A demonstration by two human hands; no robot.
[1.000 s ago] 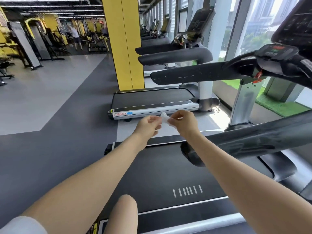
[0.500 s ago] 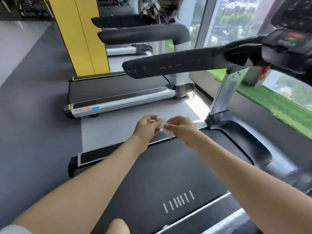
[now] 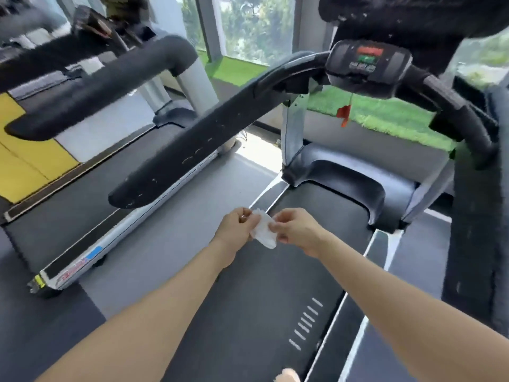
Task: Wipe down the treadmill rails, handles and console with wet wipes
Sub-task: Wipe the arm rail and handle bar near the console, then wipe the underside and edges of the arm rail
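A small white wet wipe hangs between both hands above the treadmill belt. My left hand pinches its left edge and my right hand pinches its right edge. The treadmill's long black left handrail runs diagonally up from just above my hands to the console. A small control panel with red and green buttons sits on the curved front handle. The large console is cut off at the top. The right handrail stands blurred at the right edge.
A second treadmill with its own black handrail stands to the left, across a strip of grey floor. A red safety clip dangles under the control panel. A yellow pillar is at far left. Windows and green turf lie ahead.
The view has swung right and forward, bringing the console and front handle into sight. My hands stay together on the wipe, which now hangs more unfolded between them.
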